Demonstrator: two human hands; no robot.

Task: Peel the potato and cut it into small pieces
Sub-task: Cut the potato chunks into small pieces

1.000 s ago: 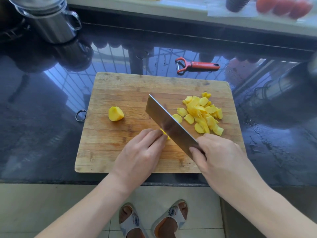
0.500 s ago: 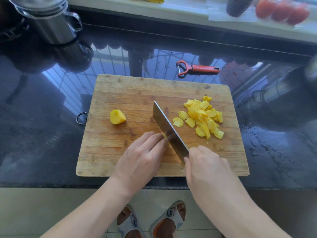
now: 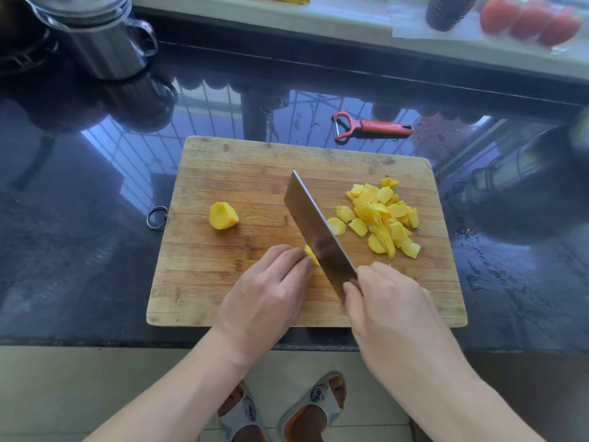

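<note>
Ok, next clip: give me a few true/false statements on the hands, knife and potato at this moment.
1. The right hand grips the knife. True.
2. The peeler lies on the board. False: it lies on the counter behind the board.
3. The left hand holds a potato bit against the blade. True.
4. The cut pile sits left of the knife. False: it sits right.
5. One chunk lies alone, left of the knife. True.
</note>
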